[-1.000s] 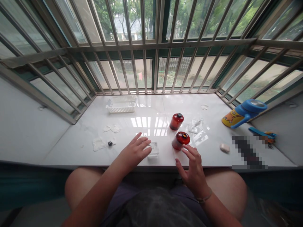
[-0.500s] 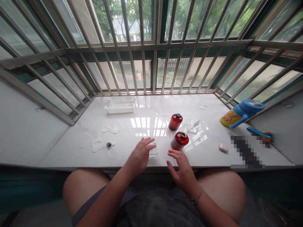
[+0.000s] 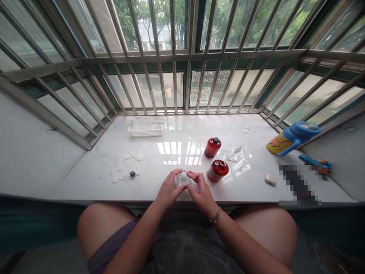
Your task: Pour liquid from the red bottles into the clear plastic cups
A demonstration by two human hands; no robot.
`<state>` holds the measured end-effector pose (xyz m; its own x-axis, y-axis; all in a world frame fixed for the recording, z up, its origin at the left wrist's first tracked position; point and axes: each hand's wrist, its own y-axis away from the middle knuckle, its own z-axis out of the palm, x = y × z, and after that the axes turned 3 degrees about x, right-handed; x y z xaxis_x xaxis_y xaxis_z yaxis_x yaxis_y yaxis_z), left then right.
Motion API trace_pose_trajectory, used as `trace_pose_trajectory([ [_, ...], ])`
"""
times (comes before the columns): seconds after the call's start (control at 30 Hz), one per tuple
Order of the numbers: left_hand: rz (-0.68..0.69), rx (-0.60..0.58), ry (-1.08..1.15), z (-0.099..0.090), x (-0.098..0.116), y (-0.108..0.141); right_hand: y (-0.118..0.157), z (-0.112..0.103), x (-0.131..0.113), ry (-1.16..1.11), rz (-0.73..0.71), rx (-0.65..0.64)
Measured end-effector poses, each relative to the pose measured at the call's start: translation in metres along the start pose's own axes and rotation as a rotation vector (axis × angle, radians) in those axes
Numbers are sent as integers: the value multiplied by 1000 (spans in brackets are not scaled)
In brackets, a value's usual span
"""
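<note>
A small clear plastic box [image 3: 183,178] is at the front of the white counter, with a whitish blob showing in it. My left hand [image 3: 169,189] grips its left side, with the thumb at the near edge and the fingers at the far edge. From the right, my right hand [image 3: 203,193] closes on the same box, its thumb tip close to the left thumb. My fingers hide much of the box. Just beyond my right hand stands an uncapped red-brown bottle [image 3: 218,172]. A similar bottle with a black cap [image 3: 212,148] is behind it.
White wipes [image 3: 118,174] and a black cap [image 3: 132,174] lie to the left. A white basket [image 3: 146,132] is at the back. Rightward are clear packaging [image 3: 236,153], a pale pink case [image 3: 270,179] and a blue-yellow flask [image 3: 293,137]. Barred windows enclose the counter.
My right hand has moved left from beside the uncapped bottle to the clear box. My left hand has shifted from over the box to its left side, and both hands now hold it.
</note>
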<state>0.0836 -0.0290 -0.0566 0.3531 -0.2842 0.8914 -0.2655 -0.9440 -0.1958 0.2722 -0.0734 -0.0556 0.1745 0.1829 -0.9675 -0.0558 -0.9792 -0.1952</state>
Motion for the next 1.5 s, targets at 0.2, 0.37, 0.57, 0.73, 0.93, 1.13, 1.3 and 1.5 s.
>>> trace_pose_trajectory([
  [0.2, 64, 0, 26, 2, -4, 0, 14, -10, 4, 28, -21, 20],
  [0.37, 57, 5, 34, 2, -4, 0, 14, -14, 5, 61, -27, 64],
  [0.57, 6, 7, 29, 1, -4, 1, 8, -7, -4, 81, -44, -50],
  [0.73, 1, 8, 15, 1, -3, 2, 16, -6, 2, 88, -23, 19],
  [0.93, -3, 4, 21, 0, -2, 1, 13, -4, 2, 69, -8, 57],
  [1.13, -19, -4, 42, 0, -2, 1, 14, -2, -1, 44, -2, -26],
  [1.3, -7, 0, 31, 0, -2, 1, 15, -8, 4, 82, -18, 75],
  [1.5, -14, -6, 40, -1, -1, 1, 10, -4, -3, 54, 0, -38],
])
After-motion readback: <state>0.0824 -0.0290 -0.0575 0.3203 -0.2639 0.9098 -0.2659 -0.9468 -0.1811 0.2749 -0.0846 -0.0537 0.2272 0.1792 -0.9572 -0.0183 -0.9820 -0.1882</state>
